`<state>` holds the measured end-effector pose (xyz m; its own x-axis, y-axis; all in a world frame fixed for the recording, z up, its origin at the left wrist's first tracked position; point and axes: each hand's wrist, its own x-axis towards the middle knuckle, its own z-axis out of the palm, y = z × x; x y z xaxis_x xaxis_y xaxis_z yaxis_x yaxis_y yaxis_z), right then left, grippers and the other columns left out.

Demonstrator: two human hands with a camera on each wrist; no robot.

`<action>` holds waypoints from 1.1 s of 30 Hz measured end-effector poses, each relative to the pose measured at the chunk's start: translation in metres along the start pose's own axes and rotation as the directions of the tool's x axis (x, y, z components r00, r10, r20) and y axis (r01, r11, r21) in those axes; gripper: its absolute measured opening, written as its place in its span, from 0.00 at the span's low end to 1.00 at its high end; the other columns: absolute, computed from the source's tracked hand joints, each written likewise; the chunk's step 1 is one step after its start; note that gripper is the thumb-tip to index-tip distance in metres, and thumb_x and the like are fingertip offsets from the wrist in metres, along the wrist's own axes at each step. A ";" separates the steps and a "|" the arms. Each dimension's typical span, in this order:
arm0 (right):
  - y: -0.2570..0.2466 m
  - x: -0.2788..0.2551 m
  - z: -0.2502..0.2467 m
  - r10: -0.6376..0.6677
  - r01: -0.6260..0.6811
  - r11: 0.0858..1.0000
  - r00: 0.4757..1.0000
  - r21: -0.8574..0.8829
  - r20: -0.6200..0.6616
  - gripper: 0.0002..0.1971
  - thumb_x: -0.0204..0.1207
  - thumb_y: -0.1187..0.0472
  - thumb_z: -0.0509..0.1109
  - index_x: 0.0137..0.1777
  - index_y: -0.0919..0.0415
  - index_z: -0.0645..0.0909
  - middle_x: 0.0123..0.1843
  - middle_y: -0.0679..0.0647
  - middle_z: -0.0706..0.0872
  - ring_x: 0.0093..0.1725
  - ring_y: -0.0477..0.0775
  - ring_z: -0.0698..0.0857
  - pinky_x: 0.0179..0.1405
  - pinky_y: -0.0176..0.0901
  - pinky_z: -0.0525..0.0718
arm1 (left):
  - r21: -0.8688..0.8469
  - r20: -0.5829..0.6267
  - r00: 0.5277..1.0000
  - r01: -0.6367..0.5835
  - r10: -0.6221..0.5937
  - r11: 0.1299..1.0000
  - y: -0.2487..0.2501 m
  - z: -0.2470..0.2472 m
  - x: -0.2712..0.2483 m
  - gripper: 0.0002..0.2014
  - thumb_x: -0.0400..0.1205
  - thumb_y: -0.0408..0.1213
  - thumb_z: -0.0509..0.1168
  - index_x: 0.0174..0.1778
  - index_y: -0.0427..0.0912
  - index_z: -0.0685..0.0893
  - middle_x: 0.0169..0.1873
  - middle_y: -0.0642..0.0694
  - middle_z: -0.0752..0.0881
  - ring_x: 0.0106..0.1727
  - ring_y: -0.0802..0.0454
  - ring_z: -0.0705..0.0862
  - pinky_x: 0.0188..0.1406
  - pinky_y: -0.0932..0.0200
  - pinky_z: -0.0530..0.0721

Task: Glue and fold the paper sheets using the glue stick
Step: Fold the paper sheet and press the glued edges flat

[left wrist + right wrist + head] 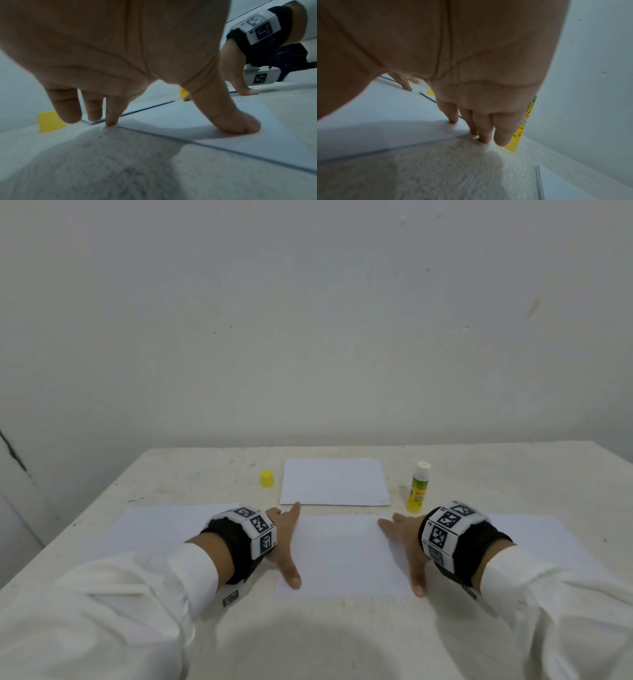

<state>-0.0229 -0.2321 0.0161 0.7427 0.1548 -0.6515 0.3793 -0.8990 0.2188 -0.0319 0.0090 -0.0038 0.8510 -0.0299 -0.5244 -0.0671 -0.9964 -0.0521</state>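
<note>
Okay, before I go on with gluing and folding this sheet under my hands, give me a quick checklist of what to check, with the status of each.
1. Middle sheet held flat: ok, left hand and right hand press its two side edges with spread fingers.
2. Glue stick within reach: ok, upright just beyond the right hand.
3. Glue stick uncapped: ok, the yellow cap sits apart, left of the far sheet.
4. A hand free to take the glue stick: not ok, both rest on the paper.
5. Glue already on the middle sheet: cannot tell.
6. Side sheets out of the way: ok, lying flat under the forearms.
</note>
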 end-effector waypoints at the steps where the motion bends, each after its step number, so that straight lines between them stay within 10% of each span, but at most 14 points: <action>1: -0.001 -0.001 -0.001 0.004 -0.004 1.000 1.000 -0.002 0.002 0.65 0.63 0.49 0.82 0.84 0.53 0.32 0.85 0.56 0.37 0.84 0.60 0.44 0.80 0.61 0.52 | -0.008 -0.003 1.000 0.003 -0.003 1.000 0.001 0.000 0.000 0.75 0.57 0.65 0.80 0.80 0.47 0.27 0.83 0.40 0.55 0.82 0.39 0.58 0.78 0.38 0.63; 8: -0.003 0.005 0.000 0.023 -0.023 1.000 1.000 0.006 0.000 0.67 0.60 0.49 0.84 0.83 0.50 0.32 0.86 0.55 0.38 0.84 0.60 0.47 0.80 0.63 0.57 | -0.336 -0.017 0.998 -0.058 0.056 0.940 -0.007 -0.006 -0.007 0.65 0.69 0.49 0.80 0.82 0.50 0.30 0.77 0.43 0.70 0.75 0.43 0.72 0.75 0.45 0.70; 13: 0.001 0.009 0.004 0.010 -0.009 0.999 1.000 0.044 -0.004 0.67 0.59 0.49 0.85 0.83 0.50 0.33 0.85 0.55 0.39 0.84 0.60 0.48 0.80 0.62 0.57 | -0.844 0.022 0.996 -0.029 0.088 0.536 -0.022 -0.004 -0.021 0.53 0.74 0.22 0.73 0.83 0.60 0.47 0.51 0.31 0.86 0.41 0.43 0.85 0.56 0.43 0.85; 20: 0.011 0.006 -0.001 0.074 -0.004 0.897 0.987 0.443 -0.141 0.43 0.61 0.41 0.81 0.73 0.47 0.65 0.71 0.48 0.73 0.68 0.53 0.75 0.68 0.46 0.74 | -0.711 -0.181 0.978 -0.205 0.107 0.673 -0.020 0.002 -0.018 0.26 0.78 0.24 0.69 0.71 0.50 0.80 0.72 0.49 0.75 0.58 0.51 0.84 0.53 0.64 0.85; 27: 0.004 0.012 -0.006 0.177 0.110 0.469 0.960 0.876 -0.215 0.24 0.72 0.49 0.76 0.67 0.49 0.77 0.62 0.50 0.74 0.59 0.53 0.77 0.47 0.40 0.79 | -0.756 -0.353 0.932 -0.340 0.089 0.559 -0.049 -0.018 -0.004 0.26 0.77 0.22 0.68 0.70 0.46 0.80 0.75 0.46 0.72 0.59 0.54 0.79 0.38 0.77 0.82; 30: -0.005 0.025 -0.020 0.233 0.088 0.519 0.943 0.850 -0.239 0.24 0.76 0.52 0.71 0.70 0.60 0.77 0.60 0.54 0.80 0.54 0.51 0.76 0.38 0.36 0.74 | -0.791 -0.343 0.938 -0.310 0.036 0.528 -0.051 -0.027 0.013 0.26 0.77 0.19 0.67 0.71 0.41 0.79 0.76 0.43 0.70 0.57 0.50 0.80 0.39 0.72 0.84; 33: -0.013 0.035 -0.042 0.294 0.018 0.615 0.923 0.788 -0.250 0.24 0.81 0.53 0.65 0.72 0.67 0.74 0.70 0.61 0.78 0.68 0.58 0.78 0.54 0.39 0.74 | -0.783 -0.309 0.951 -0.239 -0.025 0.574 -0.045 -0.038 0.033 0.27 0.78 0.21 0.68 0.74 0.39 0.76 0.74 0.42 0.73 0.58 0.48 0.81 0.51 0.64 0.83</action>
<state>0.0215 -0.1973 0.0209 0.9345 -0.0189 -0.3556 -0.1887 -0.8731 -0.4495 0.0188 0.0494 0.0138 0.9717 -0.0281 -0.2346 0.1657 -0.6269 0.7613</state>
